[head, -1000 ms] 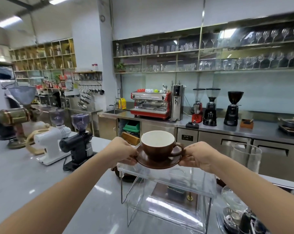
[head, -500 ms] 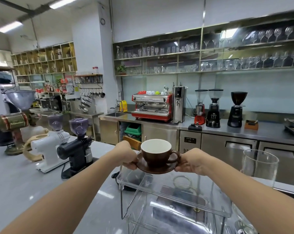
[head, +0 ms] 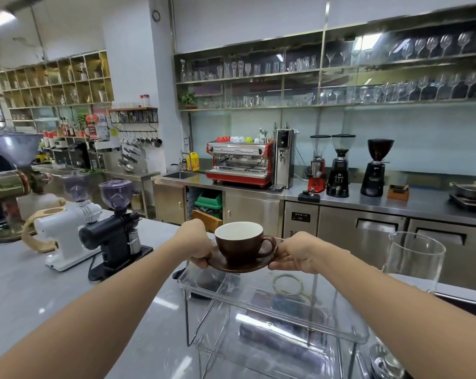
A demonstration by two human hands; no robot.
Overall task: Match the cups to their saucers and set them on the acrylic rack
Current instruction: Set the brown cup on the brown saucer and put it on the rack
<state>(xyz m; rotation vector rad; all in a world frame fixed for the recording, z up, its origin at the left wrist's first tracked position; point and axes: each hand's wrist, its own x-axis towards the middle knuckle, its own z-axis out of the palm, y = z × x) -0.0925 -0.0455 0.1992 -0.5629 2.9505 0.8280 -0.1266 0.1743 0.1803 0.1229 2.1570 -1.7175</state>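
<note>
Head view: a brown cup (head: 241, 246) with a white inside stands upright on a matching brown saucer (head: 241, 265), its handle turned toward the right. The cup looks empty. Both hands carry the set by the saucer's rim: the left hand (head: 194, 242) pinches the left edge, thumb on top and fingers curled beneath, and the right hand (head: 297, 254) pinches the right edge the same way. The saucer is held level over the far left part of the acrylic rack (head: 264, 302), close above its clear top shelf; whether it touches the shelf cannot be told. The rack stands on the grey bench (head: 40, 291), and dark shapes show blurred through its panels. A tall clear glass (head: 413, 259) stands just to the right of the rack, empty as far as can be seen. On the left of the bench stand a black grinder (head: 115, 231) and a white grinder (head: 70, 231), each with a tinted hopper on top. Across the aisle, a red espresso machine (head: 241, 162) carries small cups on its roof, and wall shelves (head: 340, 77) above hold rows of glassware.
</note>
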